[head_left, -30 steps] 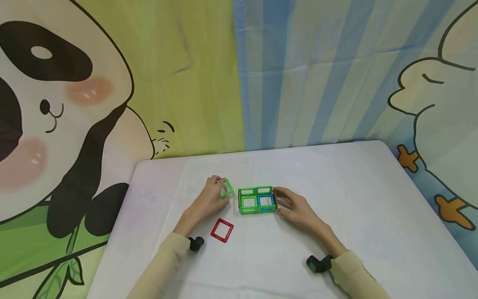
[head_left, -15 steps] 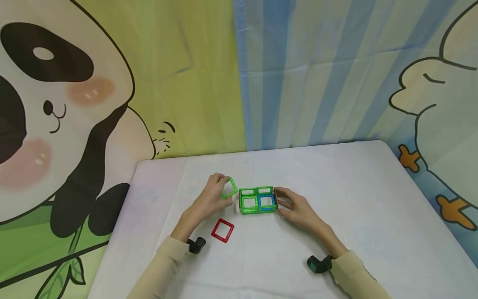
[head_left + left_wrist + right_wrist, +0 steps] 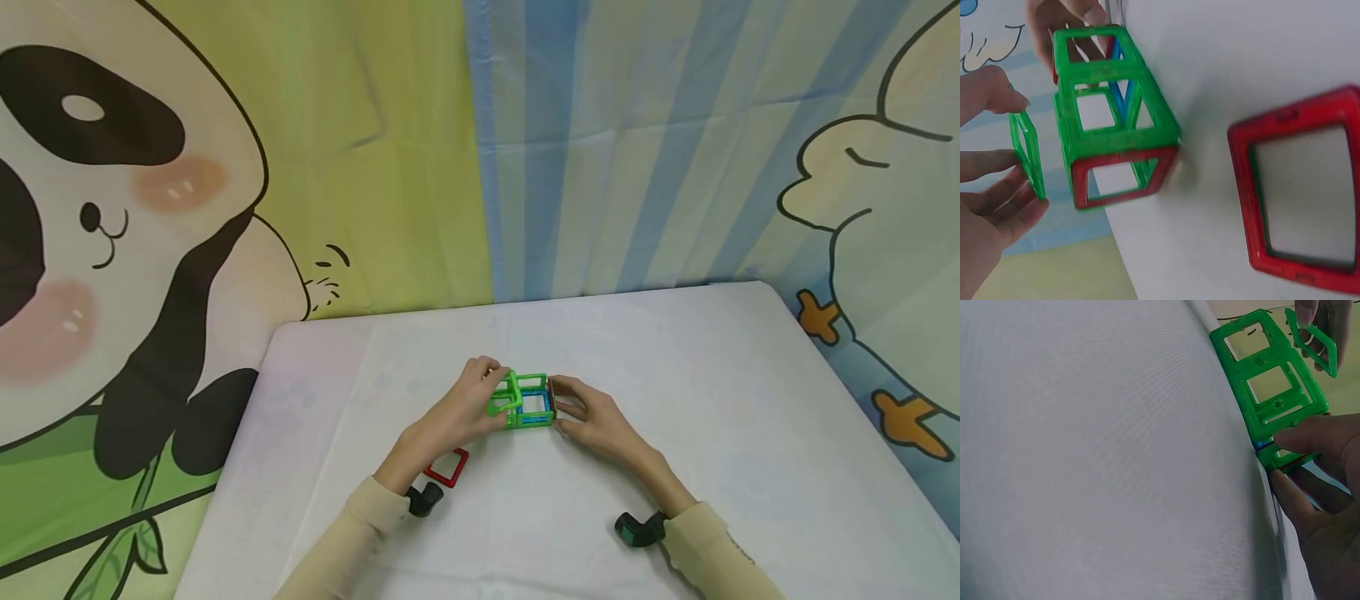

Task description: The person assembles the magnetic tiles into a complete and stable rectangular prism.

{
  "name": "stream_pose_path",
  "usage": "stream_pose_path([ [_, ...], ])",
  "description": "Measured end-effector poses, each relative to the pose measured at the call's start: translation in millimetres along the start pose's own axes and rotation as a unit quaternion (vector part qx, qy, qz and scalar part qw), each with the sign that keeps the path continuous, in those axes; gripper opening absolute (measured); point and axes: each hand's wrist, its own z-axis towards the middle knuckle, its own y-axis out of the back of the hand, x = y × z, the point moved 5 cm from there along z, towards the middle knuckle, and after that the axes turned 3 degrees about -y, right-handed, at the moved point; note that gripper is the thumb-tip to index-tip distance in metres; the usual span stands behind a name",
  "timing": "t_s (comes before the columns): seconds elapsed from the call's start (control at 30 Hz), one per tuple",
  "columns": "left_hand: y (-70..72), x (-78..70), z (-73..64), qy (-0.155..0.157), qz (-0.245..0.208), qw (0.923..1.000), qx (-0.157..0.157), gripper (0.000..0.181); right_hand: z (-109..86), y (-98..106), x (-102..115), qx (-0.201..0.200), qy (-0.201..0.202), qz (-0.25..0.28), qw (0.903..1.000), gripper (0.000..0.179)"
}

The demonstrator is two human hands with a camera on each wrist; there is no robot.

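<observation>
My left hand pinches a loose green square magnetic tile between thumb and fingers. In the head view that tile overlaps the left half of a two-cell open-topped box of magnetic tiles; the left wrist view shows a gap between them. Green frames form the box's long sides, a red frame closes its left end, and blue shows inside the right cell. At the box's right end, my right hand grips with thumb and fingers; its fingertips partly cover that end.
A separate red square tile lies flat on the white-covered table, beside my left wrist and partly hidden by it in the head view. Behind the table hangs a printed cloth with cartoon animals.
My left hand has carried the green tile rightward, from left of the box to where it overlaps the box's left half. The right hand and box stay in place.
</observation>
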Motion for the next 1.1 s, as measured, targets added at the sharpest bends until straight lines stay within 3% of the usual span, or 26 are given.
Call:
stream_pose_path([
  [0.23,-10.6,-9.4,8.6,-0.015,-0.004,0.9996,0.022,0.062,0.4,1,-1,0.001,0.001,-0.002,1.0,0.07],
  [0.67,-21.6,-21.3,24.1,-0.031,0.037,0.9977,0.047,0.062,-0.2,1,0,0.003,0.004,0.011,0.9999,0.07],
  [1.1,-28.8,-23.5,32.3,-0.039,0.056,0.9956,0.064,0.062,-1.3,1,-2,0.009,0.011,0.016,0.9998,0.069],
])
